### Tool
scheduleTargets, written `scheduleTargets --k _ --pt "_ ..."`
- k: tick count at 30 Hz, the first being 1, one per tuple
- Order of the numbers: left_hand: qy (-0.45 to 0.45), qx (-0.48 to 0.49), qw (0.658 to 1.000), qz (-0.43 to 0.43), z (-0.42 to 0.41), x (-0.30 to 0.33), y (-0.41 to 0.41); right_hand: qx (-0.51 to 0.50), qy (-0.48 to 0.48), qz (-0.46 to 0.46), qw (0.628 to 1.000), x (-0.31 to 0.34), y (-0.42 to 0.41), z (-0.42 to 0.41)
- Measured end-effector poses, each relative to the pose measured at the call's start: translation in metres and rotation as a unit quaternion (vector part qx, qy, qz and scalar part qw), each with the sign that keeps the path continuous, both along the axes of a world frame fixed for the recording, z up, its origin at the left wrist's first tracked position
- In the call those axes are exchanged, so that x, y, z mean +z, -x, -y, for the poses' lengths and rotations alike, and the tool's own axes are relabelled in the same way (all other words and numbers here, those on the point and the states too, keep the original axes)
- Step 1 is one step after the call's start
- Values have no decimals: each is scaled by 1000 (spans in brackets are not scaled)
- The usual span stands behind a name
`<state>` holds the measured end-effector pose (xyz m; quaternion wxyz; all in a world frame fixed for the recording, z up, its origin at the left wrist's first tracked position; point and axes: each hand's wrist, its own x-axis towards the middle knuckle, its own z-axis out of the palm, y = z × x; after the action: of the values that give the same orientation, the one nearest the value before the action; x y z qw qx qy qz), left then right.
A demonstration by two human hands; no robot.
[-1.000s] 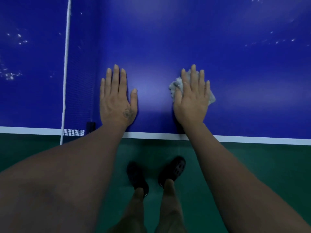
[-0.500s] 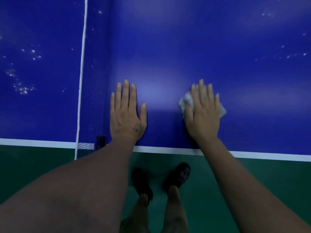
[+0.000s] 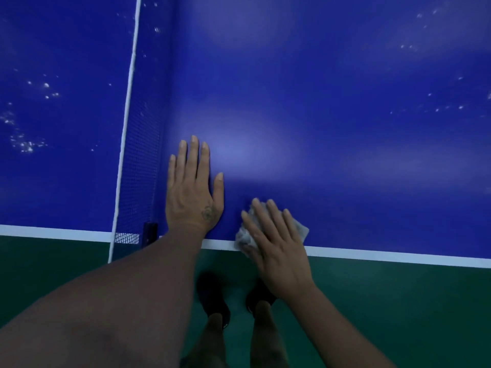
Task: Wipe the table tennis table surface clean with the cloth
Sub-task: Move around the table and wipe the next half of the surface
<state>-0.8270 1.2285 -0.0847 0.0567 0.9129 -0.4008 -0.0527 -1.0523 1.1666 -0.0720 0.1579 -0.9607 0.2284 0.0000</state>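
The right hand lies flat with straight fingers, pressing a crumpled pale grey cloth onto the near edge of the blue table tennis counter, right over its white border line. The left hand rests released, palm down and fingers straight, on the blue surface just beside the black mesh net with its white top band.

Part of the cloth hangs at the very edge, so a further pull toward the body could drag it off onto the green floor. White specks lie beyond the net and far right, well apart from the cloth; short strokes would likely miss them.

Compared with half a second ago, the right hand and cloth have slid from mid-surface back to the edge, while the left hand has stayed planted.
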Motion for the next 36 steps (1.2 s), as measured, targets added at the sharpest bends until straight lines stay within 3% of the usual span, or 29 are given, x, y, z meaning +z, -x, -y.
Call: scheduleTargets --k 4,9,16,24,36 --pt "2 0 1000 1 0 -1 0 -140 35 8 990 0 -5 36" --pt "33 0 999 5 -1 -1 0 -203 41 12 978 -3 -27 44" --pt "42 -5 999 9 -1 1 0 -180 15 41 983 -6 -4 17" --pt "52 -21 998 -9 -5 7 7 -210 38 -39 976 0 31 7" --pt "101 -42 993 -36 42 13 53 -106 28 7 994 -8 40 78"
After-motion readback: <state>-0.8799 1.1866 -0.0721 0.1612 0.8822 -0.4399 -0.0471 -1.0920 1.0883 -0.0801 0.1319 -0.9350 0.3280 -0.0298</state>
